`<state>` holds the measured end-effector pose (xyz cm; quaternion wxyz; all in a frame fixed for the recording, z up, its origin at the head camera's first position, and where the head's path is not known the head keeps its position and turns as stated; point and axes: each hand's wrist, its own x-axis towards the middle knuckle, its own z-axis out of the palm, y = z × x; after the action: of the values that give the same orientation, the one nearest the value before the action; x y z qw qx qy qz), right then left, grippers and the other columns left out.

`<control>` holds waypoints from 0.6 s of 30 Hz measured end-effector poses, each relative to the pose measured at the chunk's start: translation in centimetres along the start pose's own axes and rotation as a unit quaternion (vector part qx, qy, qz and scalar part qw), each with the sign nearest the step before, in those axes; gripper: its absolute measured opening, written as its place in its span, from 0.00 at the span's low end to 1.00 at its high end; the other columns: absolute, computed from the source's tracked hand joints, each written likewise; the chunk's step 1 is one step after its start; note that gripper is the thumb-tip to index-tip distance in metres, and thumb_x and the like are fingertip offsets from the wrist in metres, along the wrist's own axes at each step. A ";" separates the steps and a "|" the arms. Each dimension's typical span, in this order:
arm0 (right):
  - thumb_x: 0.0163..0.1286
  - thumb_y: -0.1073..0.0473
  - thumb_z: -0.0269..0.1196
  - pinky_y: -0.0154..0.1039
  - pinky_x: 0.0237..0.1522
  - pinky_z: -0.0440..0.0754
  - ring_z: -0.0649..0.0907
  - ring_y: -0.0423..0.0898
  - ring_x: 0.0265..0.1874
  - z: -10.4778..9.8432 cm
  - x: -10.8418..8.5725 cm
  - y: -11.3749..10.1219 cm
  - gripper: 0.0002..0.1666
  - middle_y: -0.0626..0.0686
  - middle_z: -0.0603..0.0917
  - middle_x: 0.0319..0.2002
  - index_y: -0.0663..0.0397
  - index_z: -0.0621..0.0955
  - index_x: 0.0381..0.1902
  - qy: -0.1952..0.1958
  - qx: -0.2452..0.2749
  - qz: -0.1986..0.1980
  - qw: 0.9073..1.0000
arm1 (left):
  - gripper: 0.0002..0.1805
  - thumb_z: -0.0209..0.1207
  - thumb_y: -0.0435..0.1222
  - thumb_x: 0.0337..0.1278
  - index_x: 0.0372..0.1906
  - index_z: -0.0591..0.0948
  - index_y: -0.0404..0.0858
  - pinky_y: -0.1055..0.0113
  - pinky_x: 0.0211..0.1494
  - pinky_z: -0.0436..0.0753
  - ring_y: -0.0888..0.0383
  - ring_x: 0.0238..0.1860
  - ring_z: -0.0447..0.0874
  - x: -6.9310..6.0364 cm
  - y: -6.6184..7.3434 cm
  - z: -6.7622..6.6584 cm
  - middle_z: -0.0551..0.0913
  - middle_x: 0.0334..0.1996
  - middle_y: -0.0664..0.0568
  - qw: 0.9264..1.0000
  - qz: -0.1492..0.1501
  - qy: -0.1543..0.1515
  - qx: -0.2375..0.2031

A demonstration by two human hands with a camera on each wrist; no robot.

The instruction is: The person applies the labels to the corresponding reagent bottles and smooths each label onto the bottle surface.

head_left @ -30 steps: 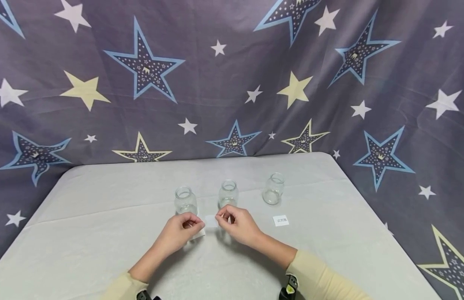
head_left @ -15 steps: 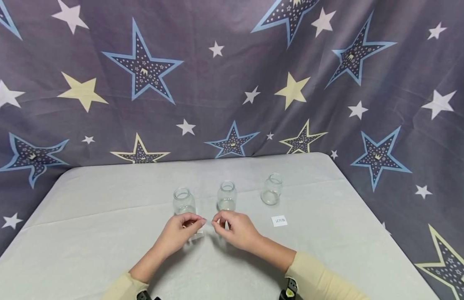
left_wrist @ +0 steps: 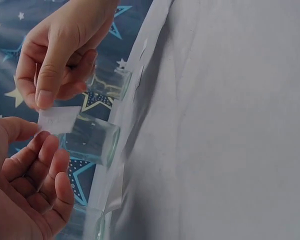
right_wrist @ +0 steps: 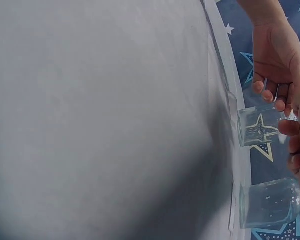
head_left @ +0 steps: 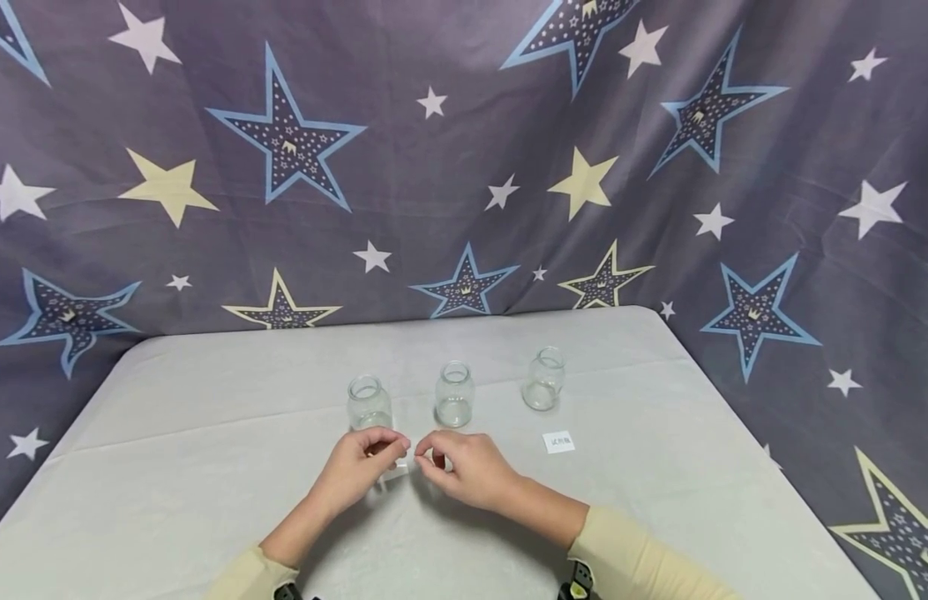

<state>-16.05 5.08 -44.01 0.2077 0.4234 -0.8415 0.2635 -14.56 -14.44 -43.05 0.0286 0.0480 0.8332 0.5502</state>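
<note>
A small white label (left_wrist: pixel 59 120) is stretched between both hands in the left wrist view; from the head it barely shows. The left hand (head_left: pixel 359 468) pinches one corner between thumb and forefinger, its other fingers loosely bent. Thumb and forefinger of the right hand (head_left: pixel 473 472) pinch the opposite edge. Just beyond the left hand is a clear glass jar (head_left: pixel 370 403), its lower part partly covered by the fingers. A second jar (head_left: pixel 454 398) stands beyond the right hand. Another pale card (head_left: pixel 395 472) lies on the cloth, partly behind the left fingers.
On the right stands a third glass jar (head_left: pixel 543 380), with a white card (head_left: pixel 558 442) bearing dark characters lying in front of it. A pale cloth (head_left: pixel 209 483) covers the table, and a star-patterned curtain (head_left: pixel 404 167) rises behind and to the right.
The right hand has moved slightly left and nearer the person, closer to the left hand. The label between them has turned from face-on to nearly hidden in the head view.
</note>
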 end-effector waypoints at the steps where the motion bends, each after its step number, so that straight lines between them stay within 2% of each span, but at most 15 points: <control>1: 0.62 0.56 0.61 0.21 0.24 0.67 0.75 0.35 0.18 0.0 0.0 -0.1 0.03 0.40 0.77 0.20 0.46 0.79 0.34 -0.001 -0.002 0.002 1.000 | 0.09 0.61 0.36 0.56 0.36 0.83 0.34 0.74 0.28 0.76 0.66 0.24 0.78 0.0 0.0 0.0 0.84 0.28 0.45 1.000 0.003 -0.001 -0.001; 5: 0.60 0.57 0.63 0.19 0.24 0.66 0.74 0.34 0.17 0.0 -0.1 -0.3 0.04 0.40 0.77 0.20 0.45 0.79 0.34 -0.004 -0.001 0.001 1.000 | 0.08 0.62 0.36 0.55 0.34 0.83 0.34 0.74 0.27 0.75 0.66 0.24 0.78 0.0 0.0 0.0 0.84 0.27 0.42 1.000 0.003 -0.001 -0.004; 11: 0.61 0.57 0.63 0.19 0.24 0.66 0.75 0.34 0.18 0.0 -0.1 -0.5 0.04 0.40 0.77 0.20 0.46 0.79 0.34 -0.003 0.011 -0.007 1.000 | 0.07 0.62 0.35 0.54 0.33 0.83 0.35 0.74 0.26 0.74 0.67 0.23 0.77 0.1 -0.1 0.0 0.83 0.26 0.42 1.000 0.018 0.001 0.004; 15: 0.61 0.57 0.63 0.18 0.24 0.65 0.71 0.31 0.17 0.0 -0.3 -0.4 0.05 0.40 0.77 0.20 0.46 0.79 0.35 -0.005 0.022 0.009 1.000 | 0.06 0.62 0.35 0.54 0.33 0.83 0.35 0.74 0.25 0.73 0.67 0.22 0.76 0.1 -0.2 0.0 0.83 0.25 0.43 1.000 0.010 0.006 0.006; 18: 0.60 0.56 0.64 0.17 0.24 0.64 0.68 0.28 0.17 0.1 -0.6 -0.2 0.05 0.41 0.76 0.20 0.46 0.79 0.35 -0.009 0.037 0.037 0.999 | 0.06 0.61 0.34 0.54 0.33 0.83 0.35 0.74 0.25 0.73 0.67 0.23 0.76 0.0 -0.1 -0.1 0.83 0.26 0.45 1.000 0.001 0.011 0.006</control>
<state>-15.56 5.32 -44.41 0.1741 0.4017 -0.8483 0.2978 -14.58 -14.54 -43.16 0.0187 0.0432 0.8369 0.5454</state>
